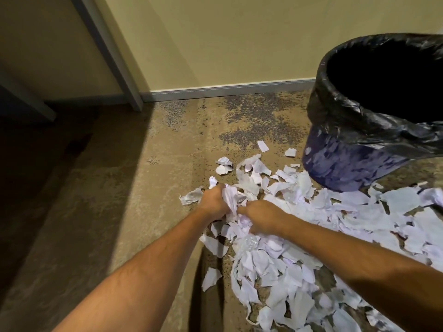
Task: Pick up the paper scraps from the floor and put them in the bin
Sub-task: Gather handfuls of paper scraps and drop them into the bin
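Torn white paper scraps lie in a wide heap on the carpet, from the middle of the view to the lower right. My left hand is closed around a bunch of scraps at the heap's left edge. My right hand presses into the same bunch just beside it, fingers curled into the paper. A dark blue bin lined with a black plastic bag stands at the upper right, its mouth open and dark inside. A few loose scraps lie apart near the bin's base.
A beige wall with a grey skirting board runs behind. A grey furniture leg comes down to the floor at upper left, with deep shadow over the carpet there. Patterned brown carpet stretches left of the heap.
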